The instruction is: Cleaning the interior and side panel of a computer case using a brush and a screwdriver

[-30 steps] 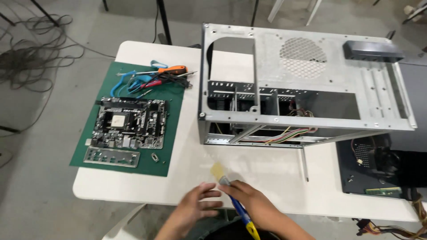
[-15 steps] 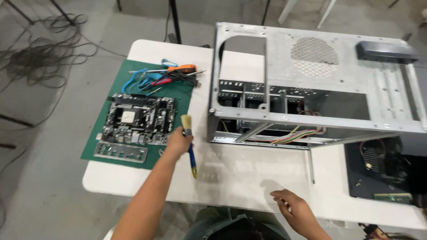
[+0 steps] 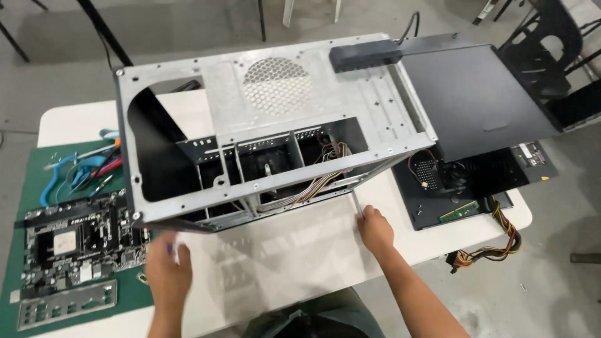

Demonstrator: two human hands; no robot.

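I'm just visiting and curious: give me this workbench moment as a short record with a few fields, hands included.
Setting: white table, seen from above
Main item: bare grey metal computer case, side open, coloured wires inside
Left hand: blurred, at the case's near left corner; grip unclear
Right hand: touching a thin silver rod by the case's near right corner
Left side: green mat under a black motherboard
Right side: dark flat panel

Around one bare metal computer case (image 3: pixel 275 125) are lying one motherboard (image 3: pixel 75 241), one silver I/O shield (image 3: pixel 66 305), one dark side panel (image 3: pixel 476 94); two hands (image 3: pixel 168 272) are showing.
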